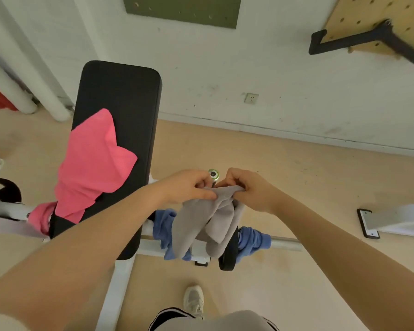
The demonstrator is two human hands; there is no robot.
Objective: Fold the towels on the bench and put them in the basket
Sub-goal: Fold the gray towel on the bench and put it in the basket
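While hanging below | grey towel [208,223] | left hand [189,187], right hand [246,189] pinch its top edge

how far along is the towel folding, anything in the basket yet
Nothing looks finished, and no basket is in view. In hand: the left hand and right hand pinch the top edge of the grey towel, hanging unfolded. Left: the pink towel lies crumpled on the bench, and the blue towel drapes over the frame.

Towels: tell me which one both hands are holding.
The grey towel, pinched at its top edge by the left hand and right hand. The pink towel lies on the bench; the blue towel hangs on the frame.
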